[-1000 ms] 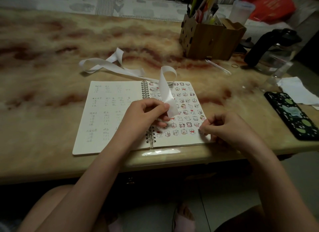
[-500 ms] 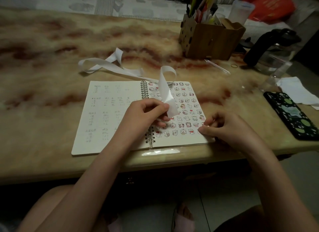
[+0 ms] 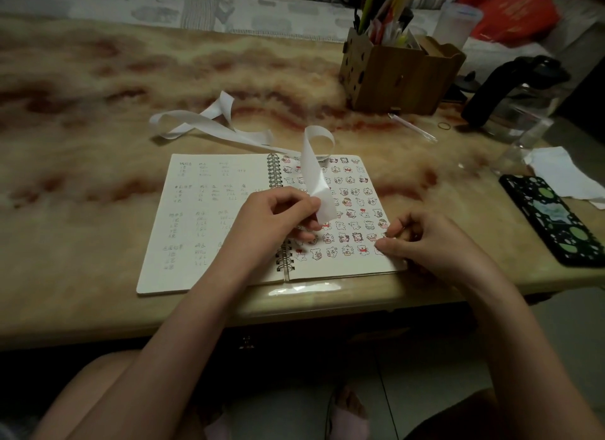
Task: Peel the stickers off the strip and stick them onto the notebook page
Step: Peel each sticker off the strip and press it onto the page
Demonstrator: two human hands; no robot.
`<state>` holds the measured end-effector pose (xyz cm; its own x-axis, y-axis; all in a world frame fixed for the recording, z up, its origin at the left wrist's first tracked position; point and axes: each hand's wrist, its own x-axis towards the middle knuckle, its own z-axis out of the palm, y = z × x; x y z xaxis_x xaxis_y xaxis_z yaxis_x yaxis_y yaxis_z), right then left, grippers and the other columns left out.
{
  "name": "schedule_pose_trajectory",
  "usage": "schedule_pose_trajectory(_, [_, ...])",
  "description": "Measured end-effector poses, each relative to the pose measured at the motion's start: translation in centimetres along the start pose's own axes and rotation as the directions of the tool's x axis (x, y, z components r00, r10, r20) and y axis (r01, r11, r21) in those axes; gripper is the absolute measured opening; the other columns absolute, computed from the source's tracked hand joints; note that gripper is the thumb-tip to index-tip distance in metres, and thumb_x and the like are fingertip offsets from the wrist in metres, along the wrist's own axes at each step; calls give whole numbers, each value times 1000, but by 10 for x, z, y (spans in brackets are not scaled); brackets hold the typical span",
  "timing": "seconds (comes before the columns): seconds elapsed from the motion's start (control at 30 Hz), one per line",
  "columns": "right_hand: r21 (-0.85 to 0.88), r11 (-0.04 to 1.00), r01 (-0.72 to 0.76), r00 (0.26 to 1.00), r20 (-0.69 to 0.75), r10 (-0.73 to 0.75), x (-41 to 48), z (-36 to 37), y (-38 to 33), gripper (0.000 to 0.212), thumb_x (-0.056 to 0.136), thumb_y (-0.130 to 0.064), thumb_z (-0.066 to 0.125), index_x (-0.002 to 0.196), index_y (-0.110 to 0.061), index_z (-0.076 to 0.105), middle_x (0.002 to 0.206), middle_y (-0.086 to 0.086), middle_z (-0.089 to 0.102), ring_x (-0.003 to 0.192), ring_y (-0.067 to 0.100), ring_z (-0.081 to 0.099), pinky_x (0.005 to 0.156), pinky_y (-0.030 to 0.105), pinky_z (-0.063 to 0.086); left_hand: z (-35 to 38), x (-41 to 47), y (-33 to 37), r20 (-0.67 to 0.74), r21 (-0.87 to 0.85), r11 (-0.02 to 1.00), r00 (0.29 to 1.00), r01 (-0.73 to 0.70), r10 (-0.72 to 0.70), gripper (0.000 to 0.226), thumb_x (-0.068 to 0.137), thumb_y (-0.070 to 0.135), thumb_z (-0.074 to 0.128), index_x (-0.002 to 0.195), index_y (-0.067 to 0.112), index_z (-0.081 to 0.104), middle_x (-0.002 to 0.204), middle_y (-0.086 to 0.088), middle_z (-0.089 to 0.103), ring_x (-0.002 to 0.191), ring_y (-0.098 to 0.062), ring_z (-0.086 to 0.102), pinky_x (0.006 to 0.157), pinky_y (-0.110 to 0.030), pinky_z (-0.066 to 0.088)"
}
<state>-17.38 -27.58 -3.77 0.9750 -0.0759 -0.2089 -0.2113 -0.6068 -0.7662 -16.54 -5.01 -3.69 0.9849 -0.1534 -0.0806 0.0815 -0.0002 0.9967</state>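
Observation:
An open spiral notebook (image 3: pixel 209 269) lies near the table's front edge. Its left page has handwriting; its right page (image 3: pixel 357 194) is covered with rows of small cartoon stickers. My left hand (image 3: pixel 275 223) pinches the white sticker strip (image 3: pixel 314 174), which curls up over the right page and trails back across the table to the left. My right hand (image 3: pixel 422 240) rests on the right page's lower right corner, its thumb tip pressing on the page at the end of the bottom sticker row, fingers curled. Whether a sticker lies under the thumb is hidden.
A wooden pen holder (image 3: pixel 399 76) with several pens stands at the back right. A clear pen (image 3: pixel 412 127), a rubber band (image 3: pixel 444 125), a black-handled glass jug (image 3: pixel 514 92), white paper (image 3: pixel 563 171) and a dark patterned phone (image 3: pixel 556 217) lie to the right.
My right hand has slid a little left and up along the page's lower right corner, pressing down there. My left hand and the strip have stayed in place.

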Motion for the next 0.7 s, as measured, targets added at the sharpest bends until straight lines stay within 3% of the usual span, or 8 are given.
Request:
schedule_pose_trajectory(0.17, [-16,1000,5,1000,3,-5,1,-2,1,14,82,-12,71,78,-15,57,62,0,52,36,-2,42,40,12,32,0,0,0,1,10,1000,1000,1,-1,11,90,14,63,82,9,69,67,-5,71,64,-19,68,68,-29,58])
schedule_pose_trajectory(0.3, [3,1000,3,1000,-11,-3,1,-1,1,23,74,-20,80,82,-10,61,57,-2,54,38,-2,43,43,17,32,0,0,0,4,9,1000,1000,-6,6,11,90,14,62,82,9,69,68,-5,71,64,-18,68,66,-27,58])
schedule_pose_trajectory(0.5, [-37,999,9,1000,-12,-10,2,-2,1,14,82,-10,70,76,-15,58,62,0,55,37,-4,44,42,11,33,0,-1,1,3,12,1000,1000,-3,3,11,90,14,62,83,9,70,67,-5,70,62,-18,68,66,-32,59])
schedule_pose_trajectory(0.7, [40,990,134,971,-203,-123,7,-4,-7,10,86,-18,66,77,-19,61,66,-1,60,43,-2,46,48,19,37,-2,-1,-1,-36,51,998,998,-44,46,4,88,11,65,86,11,69,69,-8,70,59,-17,67,58,-31,59])
